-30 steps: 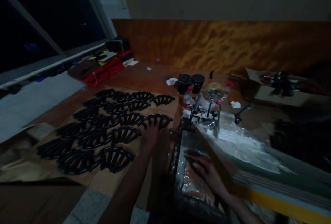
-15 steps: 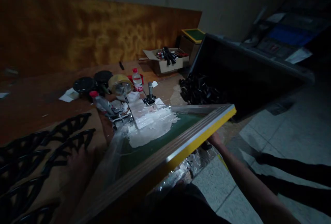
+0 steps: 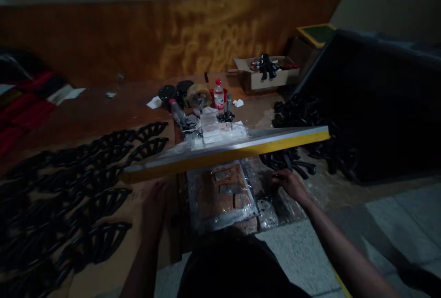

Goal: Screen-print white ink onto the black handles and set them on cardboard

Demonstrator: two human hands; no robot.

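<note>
A yellow-edged screen frame (image 3: 227, 154) is tilted up in front of me, seen nearly edge-on; white paste (image 3: 220, 133) shows behind its edge. Under the frame lies a plastic-covered board (image 3: 220, 197) with small dark pieces on it. My left hand (image 3: 154, 204) is dim and blurred below the frame's left end, over cardboard; its fingers look stretched out, with nothing visible in them. My right hand (image 3: 289, 184) is right of the board, fingers curled, close to black curved plastic parts (image 3: 292, 159); whatever they hold is too dark to make out.
Rows of black ribbed parts (image 3: 99, 197) cover the cardboard at left. A large black bin (image 3: 372, 119) lies tipped at right, with black parts at its mouth. Behind stand a bottle (image 3: 218, 95), a tape roll (image 3: 199, 97) and a cardboard box (image 3: 268, 80).
The view has swung left and the frame now appears more edge-on, uncovering the board. My left hand has drawn away from the black parts on the cardboard, toward the frame.
</note>
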